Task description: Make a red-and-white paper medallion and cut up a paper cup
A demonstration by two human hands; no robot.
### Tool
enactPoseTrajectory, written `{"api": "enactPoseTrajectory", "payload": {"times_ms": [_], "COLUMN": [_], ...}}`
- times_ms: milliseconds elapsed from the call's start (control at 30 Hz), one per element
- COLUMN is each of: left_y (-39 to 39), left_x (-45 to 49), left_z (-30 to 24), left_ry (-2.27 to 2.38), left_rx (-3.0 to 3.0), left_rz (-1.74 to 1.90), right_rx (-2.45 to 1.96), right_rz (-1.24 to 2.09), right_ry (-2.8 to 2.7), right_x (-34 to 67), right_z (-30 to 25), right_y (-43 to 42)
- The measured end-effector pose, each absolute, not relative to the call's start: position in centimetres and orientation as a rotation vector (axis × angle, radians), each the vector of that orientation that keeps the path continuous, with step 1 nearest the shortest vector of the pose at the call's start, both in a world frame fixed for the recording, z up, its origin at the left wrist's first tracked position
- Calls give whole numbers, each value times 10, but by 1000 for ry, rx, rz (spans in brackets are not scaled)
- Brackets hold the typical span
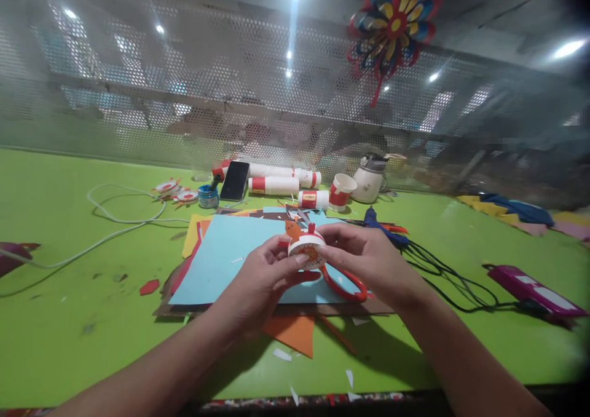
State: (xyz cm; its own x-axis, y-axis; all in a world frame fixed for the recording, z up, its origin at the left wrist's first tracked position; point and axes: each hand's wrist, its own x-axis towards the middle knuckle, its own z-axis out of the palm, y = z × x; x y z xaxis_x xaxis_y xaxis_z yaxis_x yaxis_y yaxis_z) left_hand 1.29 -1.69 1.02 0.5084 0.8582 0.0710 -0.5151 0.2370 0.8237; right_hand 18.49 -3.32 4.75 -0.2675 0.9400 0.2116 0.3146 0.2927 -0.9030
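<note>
A small round white paper craft [308, 250] with an orange cut-out and red bits on its rim is held up between both hands. My left hand [271, 262] grips it from the left, thumb on its front face. From the right side, my right hand [357, 252] closes its fingers on the same craft. Light blue paper sheets [216, 251] lie in a stack beneath the hands. Red-handled scissors [348, 289] rest on the stack by my right hand; their blades are partly hidden.
White and red paper rolls [274, 186], a paper cup [342, 192] and a jug [370, 180] stand at the back. A phone [235, 181], a blue jar [208, 197] and similar round crafts [168, 187] sit left. Right are a blue glue gun [385, 229], cables and a magenta power strip [537, 291].
</note>
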Motion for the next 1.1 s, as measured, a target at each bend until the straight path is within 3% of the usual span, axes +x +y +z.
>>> {"api": "enactPoseTrajectory", "payload": {"times_ms": [400,1100], "left_y": [-21,-17], "left_x": [8,10], "left_z": [17,10], "left_ry": [409,423], "left_rx": [1022,1162], "left_rz": [957,1000], "right_rx": [-1062,-1027], "right_rz": [588,635], "right_ry": [-2114,-2089], "right_x": [200,200], "right_z": [56,53], "right_y": [-35,-33]}}
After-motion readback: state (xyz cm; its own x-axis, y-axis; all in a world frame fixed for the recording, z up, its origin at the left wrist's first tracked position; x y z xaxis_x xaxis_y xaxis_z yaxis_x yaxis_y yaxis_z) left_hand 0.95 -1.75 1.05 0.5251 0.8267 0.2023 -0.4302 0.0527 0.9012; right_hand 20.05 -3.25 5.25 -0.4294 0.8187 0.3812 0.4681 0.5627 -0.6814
